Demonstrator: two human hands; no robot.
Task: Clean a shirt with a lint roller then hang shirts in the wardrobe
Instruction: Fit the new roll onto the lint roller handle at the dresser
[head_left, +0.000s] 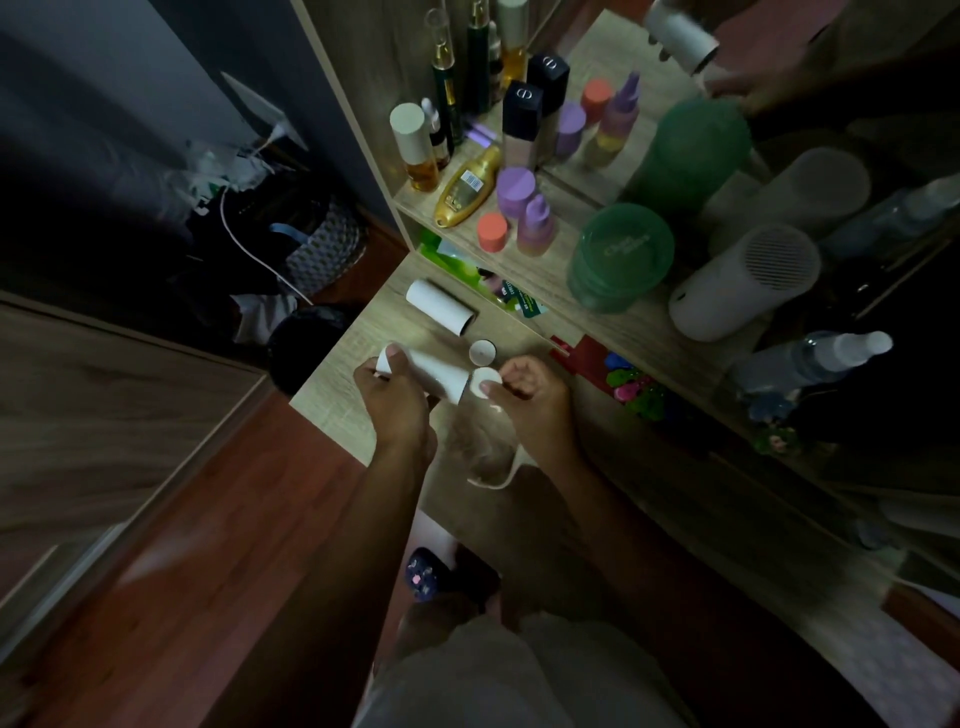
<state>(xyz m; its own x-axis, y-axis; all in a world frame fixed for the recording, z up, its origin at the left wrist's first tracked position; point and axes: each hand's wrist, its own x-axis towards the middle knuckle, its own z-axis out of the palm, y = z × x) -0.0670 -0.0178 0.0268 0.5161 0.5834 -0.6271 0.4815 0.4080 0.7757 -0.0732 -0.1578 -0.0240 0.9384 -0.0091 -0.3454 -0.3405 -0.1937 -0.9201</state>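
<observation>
Down over the pale wooden dressing table (337, 400) we looked, with the wooden shelf (550, 296) behind it carrying a green translucent plastic tub (623, 249) and a white cylindrical appliance with a grilled end (748, 280). The white cylindrical lint-roller roll (439, 374) sat just above the tabletop, between the hands. The left hand (389, 400) gripped its far end, thumb on top. The right hand (530, 395) pinched a small white round cap (485, 383) right at the roll's near end. Beyond lay a second white paper tube (441, 306), and beside it a second small round cap (481, 352).
</observation>
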